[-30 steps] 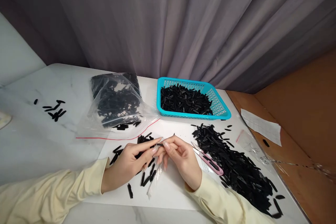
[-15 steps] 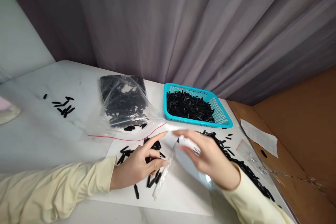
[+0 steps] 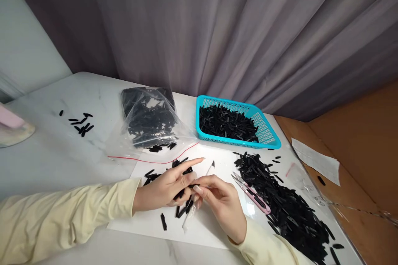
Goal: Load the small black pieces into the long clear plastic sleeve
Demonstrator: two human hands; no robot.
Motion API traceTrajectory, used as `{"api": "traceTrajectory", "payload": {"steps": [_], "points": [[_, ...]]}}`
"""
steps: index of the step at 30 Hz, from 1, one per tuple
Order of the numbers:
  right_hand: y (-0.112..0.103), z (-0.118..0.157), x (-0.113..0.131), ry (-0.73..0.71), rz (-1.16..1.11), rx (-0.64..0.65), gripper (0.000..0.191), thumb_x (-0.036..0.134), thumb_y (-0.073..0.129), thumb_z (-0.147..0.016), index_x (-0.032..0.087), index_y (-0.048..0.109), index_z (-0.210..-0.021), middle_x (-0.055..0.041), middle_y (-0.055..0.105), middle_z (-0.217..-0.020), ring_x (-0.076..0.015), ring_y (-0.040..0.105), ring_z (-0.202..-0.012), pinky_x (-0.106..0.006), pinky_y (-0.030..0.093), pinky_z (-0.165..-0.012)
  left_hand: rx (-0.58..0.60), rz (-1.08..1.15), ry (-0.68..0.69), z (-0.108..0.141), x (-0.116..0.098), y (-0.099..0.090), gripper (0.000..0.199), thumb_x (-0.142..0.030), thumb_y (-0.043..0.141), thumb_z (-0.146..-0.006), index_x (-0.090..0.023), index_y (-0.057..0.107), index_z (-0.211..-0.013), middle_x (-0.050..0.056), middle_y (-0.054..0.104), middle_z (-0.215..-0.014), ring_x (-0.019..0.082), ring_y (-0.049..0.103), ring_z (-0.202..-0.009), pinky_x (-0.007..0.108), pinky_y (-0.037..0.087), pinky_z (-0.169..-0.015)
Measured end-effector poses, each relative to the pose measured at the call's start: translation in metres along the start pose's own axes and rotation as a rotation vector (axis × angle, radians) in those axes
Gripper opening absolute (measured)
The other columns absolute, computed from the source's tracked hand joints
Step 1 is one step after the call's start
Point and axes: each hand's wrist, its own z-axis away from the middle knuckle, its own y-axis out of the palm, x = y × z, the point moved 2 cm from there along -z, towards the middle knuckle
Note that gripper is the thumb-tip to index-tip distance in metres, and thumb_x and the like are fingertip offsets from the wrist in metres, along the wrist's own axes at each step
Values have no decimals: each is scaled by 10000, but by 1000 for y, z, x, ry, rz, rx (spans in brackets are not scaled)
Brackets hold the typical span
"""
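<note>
Over a white sheet (image 3: pixel 149 230), my left hand (image 3: pixel 164 190) is closed on a small black strip (image 3: pixel 194 185), its index finger stretched out. The fingertips of my right hand (image 3: pixel 222 205) pinch the same strip at its right end. Beneath the hands lies a crumpled piece of clear plastic (image 3: pixel 188 220), partly covered. A pale stick with a dark pointed tip (image 3: pixel 213 164) shows just beyond them. More loose black strips (image 3: pixel 183 211) are scattered around and under my left hand. Pink-handled snips (image 3: pixel 253 196) rest to the right of my right hand.
A blue basket (image 3: pixel 239 144) of black strips stands at the back, beside a clear zip bag (image 3: pixel 149 122) of the same strips. A long heap of strips (image 3: pixel 287 205) covers the right side. Several strips (image 3: pixel 82 126) lie left. White paper (image 3: pixel 317 159) lies on brown board.
My right hand has moved left and down to meet the left hand, and now pinches the black strip. The snips, earlier hidden by it, show on the table. The view has shifted slightly.
</note>
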Motion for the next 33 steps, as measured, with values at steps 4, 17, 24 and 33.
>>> {"api": "traceTrajectory", "payload": {"steps": [4,17,24,33], "points": [[-2,-2,-1,71,-156,6,161,322,652,-788,164,646,-822,-26,671,-670,-118,597,-516,-250,507,-528,-44,7,1,-1,-3,2,623,-481,390,-905,-125,254,-1398,-117,364,-409,50,229,-339,164,232,-360],[-6,-3,0,135,-225,35,213,357,610,-824,160,653,-892,-33,676,-667,-134,611,-536,-276,493,-568,-108,-32,-26,0,-7,2,535,-396,461,-887,-132,291,-1321,-130,356,-421,36,214,-331,154,186,-338],[-10,-8,-7,220,-361,-9,217,330,660,-787,198,700,-954,-8,645,-708,-93,563,-493,-247,470,-526,-144,-34,-63,-2,-7,3,504,-372,528,-853,-162,360,-1279,-131,354,-433,34,227,-351,153,211,-350],[-9,-8,-9,164,-361,1,237,284,718,-727,197,720,-948,6,578,-722,-99,550,-592,-269,461,-636,-211,-141,-96,0,-7,3,641,-373,545,-831,-112,347,-1382,-123,320,-455,43,226,-392,184,236,-386]]}}
